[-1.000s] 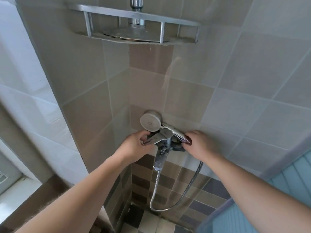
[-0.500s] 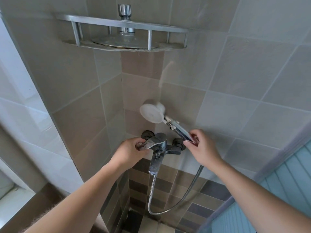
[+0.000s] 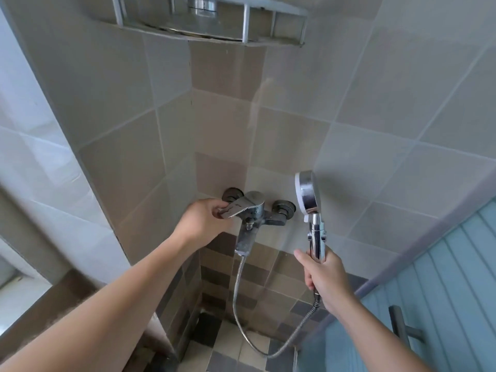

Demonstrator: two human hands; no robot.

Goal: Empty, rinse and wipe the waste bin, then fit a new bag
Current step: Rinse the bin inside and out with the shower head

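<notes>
Both of your hands are up at the tiled shower corner: your left hand (image 3: 204, 220) curls its fingers round the chrome lever of the mixer tap (image 3: 248, 210) fixed to the far wall, and your right hand (image 3: 326, 277) is clamped round the handle of the shower head (image 3: 308, 196), held upright just right of the tap and clear of the wall. A metal hose (image 3: 241, 312) hangs from under the tap, loops low over the checked floor tiles and climbs to your right fist, with a corner rack (image 3: 209, 22) high above. The waste bin does not show anywhere in this view, so you cannot tell where it stands.
</notes>
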